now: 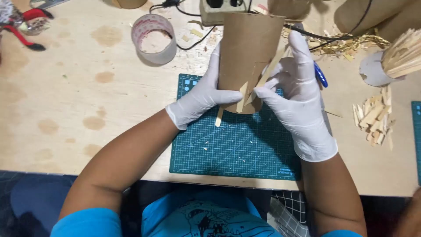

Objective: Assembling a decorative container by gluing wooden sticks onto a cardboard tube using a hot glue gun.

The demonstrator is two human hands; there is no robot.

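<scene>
A brown cardboard tube [251, 48] stands tilted over the green cutting mat [237, 149]. My left hand [199, 98], in a white glove, grips the tube's left side with the thumb pressing thin wooden sticks [244, 94] against its lower front. My right hand [296, 94], also gloved, holds the tube's right side, its thumb on the same sticks and its forefinger stretched up along the tube. One loose stick [219, 117] lies on the mat just under the tube.
A roll of clear tape [153, 38] lies at the back left, pliers with red handles [22, 24] at the far left. A power strip [215, 11] with black cables sits behind the tube. A pile of wood pieces [375, 118] and a bundle of sticks [403, 52] are at the right.
</scene>
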